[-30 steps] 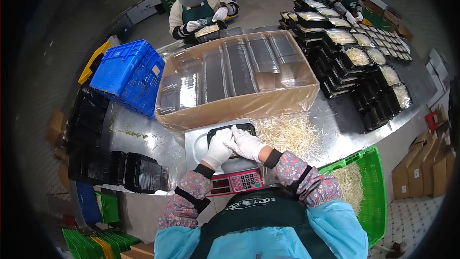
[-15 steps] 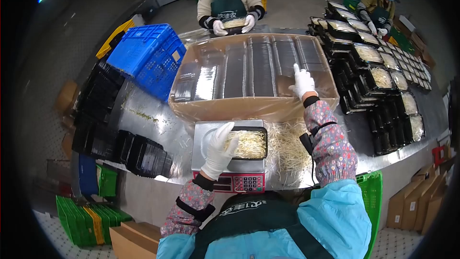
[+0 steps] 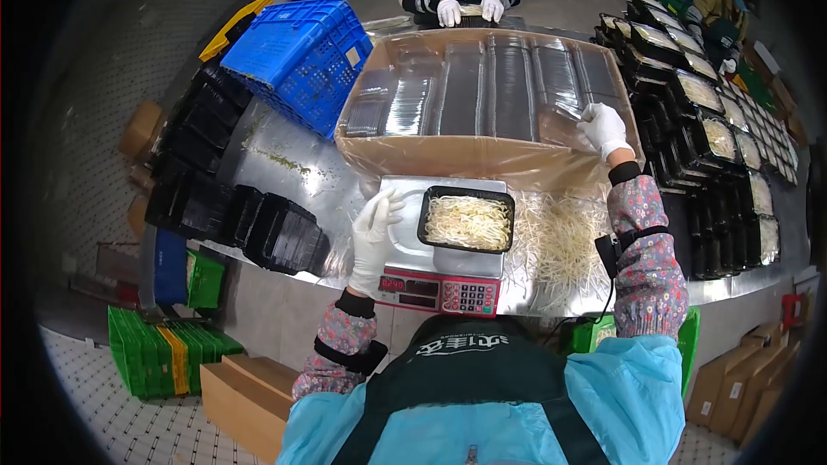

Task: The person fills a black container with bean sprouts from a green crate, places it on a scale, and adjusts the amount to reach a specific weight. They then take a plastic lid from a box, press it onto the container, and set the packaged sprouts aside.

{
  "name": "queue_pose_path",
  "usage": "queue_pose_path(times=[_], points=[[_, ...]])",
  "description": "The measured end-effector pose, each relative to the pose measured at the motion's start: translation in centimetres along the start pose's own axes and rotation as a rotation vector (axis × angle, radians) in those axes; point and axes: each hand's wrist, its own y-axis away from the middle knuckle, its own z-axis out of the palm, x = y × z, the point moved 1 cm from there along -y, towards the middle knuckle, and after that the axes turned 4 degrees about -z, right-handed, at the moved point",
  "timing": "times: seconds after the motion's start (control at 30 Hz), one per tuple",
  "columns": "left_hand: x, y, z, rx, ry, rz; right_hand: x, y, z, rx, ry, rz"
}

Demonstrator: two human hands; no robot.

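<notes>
A black tray of bean sprouts (image 3: 468,222) rests on the weighing scale (image 3: 413,258), whose red display is lit. My left hand (image 3: 374,237), white-gloved, is beside the scale's left edge with its fingers stretched out, holding nothing. At the right end of a lined cardboard box (image 3: 482,155), my gloved right hand (image 3: 606,131) has its fingers bent and pinched at a clear plastic lid (image 3: 562,108). Part of that lid blends into the stack behind it. Rows of stacked clear lids (image 3: 463,90) fill most of the box.
Loose bean sprouts (image 3: 564,245) lie right of the scale. Empty black trays (image 3: 284,232) are stacked at left, near a blue crate (image 3: 297,60). Filled packs (image 3: 698,90) are piled at right. Across the table, a co-worker's gloved hands (image 3: 469,11) hold a pack.
My left hand has moved off the tray to the scale's left side. My right hand has drawn back and its fingers have bent in. The view has shifted.
</notes>
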Motion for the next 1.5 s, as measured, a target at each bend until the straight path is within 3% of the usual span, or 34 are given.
queue_pose_path(times=[0.1, 0.17, 0.27, 0.33, 0.4, 0.47, 0.53, 0.6, 0.7, 0.8, 0.9, 0.93, 1.0, 1.03, 1.1, 1.13, 1.2, 1.23, 1.27, 1.33, 1.37, 1.4, 1.47, 1.5], points=[[1.1, -0.4, 0.1, -0.081, 0.101, -0.078, -0.1, 0.9, -1.6, -0.188, -0.097, 0.075], [1.0, -0.5, 0.4, -0.124, 0.13, -0.106, 0.3, 1.9, -2.0, -0.187, -0.09, 0.051], [-0.7, -0.8, 2.7, -0.147, -0.078, 0.011, -0.8, 3.0, -3.9, -0.149, -0.163, 0.054], [-1.1, -1.0, 5.0, -0.115, -0.564, 0.384, -3.5, 4.2, -6.1, 0.075, -0.277, 0.02], [-2.2, -1.0, 7.5, -0.111, -0.717, 0.462, -6.4, 5.6, -7.5, 0.13, -0.365, -0.047], [-4.4, -1.8, 8.0, -0.107, -0.867, 0.546, -9.2, 7.3, -8.6, 0.226, -0.483, -0.399], [-6.8, -2.7, 7.6, -0.257, -0.846, 0.397, -11.1, 9.1, -9.5, 0.151, -0.696, -0.35], [-7.3, -2.8, 7.0, -0.322, -0.854, 0.417, -11.8, 10.6, -10.3, 0.207, -0.647, -0.451], [-7.0, -2.8, 7.0, -0.407, -0.709, 0.416, -12.3, 12.2, -10.3, 0.207, -0.688, -0.458], [-4.4, -3.0, 6.4, -0.275, -0.48, 0.339, -12.9, 13.7, -10.1, 0.235, -0.75, -0.543], [-1.1, -4.9, 3.9, -0.289, 0.493, -0.211, -14.3, 15.0, -9.3, 0.178, -0.833, -0.627], [0.9, -4.9, 3.0, -0.454, 0.719, -0.377, -14.6, 15.2, -9.1, 0.138, -0.694, -0.754], [3.7, -4.3, 1.9, -0.665, 0.792, -0.492, -15.4, 16.3, -6.9, -0.002, -0.654, -0.824], [3.0, -4.4, 1.5, -0.665, 0.791, -0.488, -15.3, 16.5, -6.0, -0.063, -0.589, -0.856], [0.4, -3.9, 0.4, -0.57, 0.462, -0.324, -14.3, 16.8, -4.1, -0.213, -0.567, -0.857], [-0.3, -3.1, 0.2, -0.569, 0.462, -0.324, -13.5, 17.1, -3.7, -0.214, -0.567, -0.857], [-1.6, -1.2, 0.6, -0.414, 0.331, -0.258, -12.1, 17.9, -2.5, -0.59, -1.145, -0.378], [-2.2, -0.4, 1.2, -0.382, 0.262, -0.22, -11.7, 18.6, -0.8, -0.549, -1.366, -0.24], [-3.1, 0.1, 1.8, -0.379, 0.264, -0.218, -11.5, 18.9, 0.6, -0.552, -1.364, -0.243], [-5.5, 0.3, 3.1, -0.317, 0.25, -0.093, -11.3, 19.3, 3.5, -0.545, -1.139, 0.14], [-6.9, -0.3, 3.8, -0.243, 0.146, -0.011, -10.8, 19.0, 7.2, -0.261, -1.005, -0.067], [-6.9, -1.0, 4.0, -0.244, 0.146, -0.011, -10.4, 18.3, 8.8, -0.26, -1.005, -0.067], [-6.1, -2.8, 4.6, -0.075, -0.651, 0.288, -10.0, 16.8, 9.6, 0.087, -0.187, -0.229], [-5.1, -3.5, 5.0, 0.044, -0.827, 0.416, -10.9, 16.7, 9.1, 0.02, -0.101, -0.174]])
